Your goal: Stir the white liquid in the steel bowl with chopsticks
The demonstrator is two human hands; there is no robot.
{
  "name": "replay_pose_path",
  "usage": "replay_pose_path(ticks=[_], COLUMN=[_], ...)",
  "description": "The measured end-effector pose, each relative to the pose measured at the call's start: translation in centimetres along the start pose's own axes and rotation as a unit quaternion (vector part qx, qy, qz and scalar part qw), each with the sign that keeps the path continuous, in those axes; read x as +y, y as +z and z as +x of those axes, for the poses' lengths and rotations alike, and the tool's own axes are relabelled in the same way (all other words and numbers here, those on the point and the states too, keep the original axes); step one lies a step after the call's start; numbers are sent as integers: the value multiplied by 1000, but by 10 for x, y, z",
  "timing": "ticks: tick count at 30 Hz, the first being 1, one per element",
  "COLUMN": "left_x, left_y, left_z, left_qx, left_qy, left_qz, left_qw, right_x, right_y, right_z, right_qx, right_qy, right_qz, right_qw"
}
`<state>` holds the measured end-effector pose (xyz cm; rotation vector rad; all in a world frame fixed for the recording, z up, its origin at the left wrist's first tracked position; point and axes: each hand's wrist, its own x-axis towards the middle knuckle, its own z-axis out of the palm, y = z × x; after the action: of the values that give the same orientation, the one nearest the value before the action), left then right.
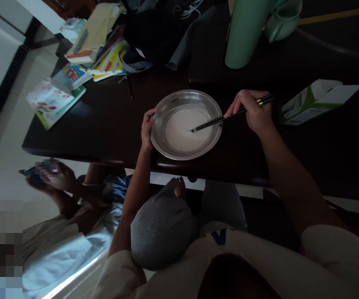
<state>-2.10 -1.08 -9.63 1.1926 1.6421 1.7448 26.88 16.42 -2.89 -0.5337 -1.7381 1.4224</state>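
Note:
A round metal bowl [185, 156] stands on the dark table near its front edge. Whitish liquid [182, 139] covers its bottom. My left hand [147, 129] grips the bowl's left rim, fingers curled over the side. Black chopsticks [215, 121] with gold bands are held in my right hand [254, 110], above and right of the bowl. They slant down to the left across the rim, and their tips meet the liquid near the middle. Right of my right hand is an opened green and white carton [306, 104].
A green cylinder [246, 37] and a pale green mug [283, 25] stand at the back. Books and papers [104, 62], a dark bag [154, 37] and a tissue pack [50, 95] lie at the left. Another person [64, 236] sits left, holding a phone-like object.

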Motion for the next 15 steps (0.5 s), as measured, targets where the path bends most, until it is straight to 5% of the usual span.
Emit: replay_pose_path(ticks=[5, 12, 15], left_x=[-2, -2, -3], left_y=[-2, 0, 0], left_z=[2, 1, 2], left_qx=[7, 7, 4], left_qy=[-2, 4, 9], left_qz=[4, 3, 12], left_qw=[1000, 1000, 1000], right_x=[3, 0, 0], right_y=[8, -2, 1], right_z=[-3, 2, 0], right_qx=[-93, 4, -32], right_qy=[-8, -17, 10], right_qz=[-3, 13, 27], right_qw=[996, 1000, 999])
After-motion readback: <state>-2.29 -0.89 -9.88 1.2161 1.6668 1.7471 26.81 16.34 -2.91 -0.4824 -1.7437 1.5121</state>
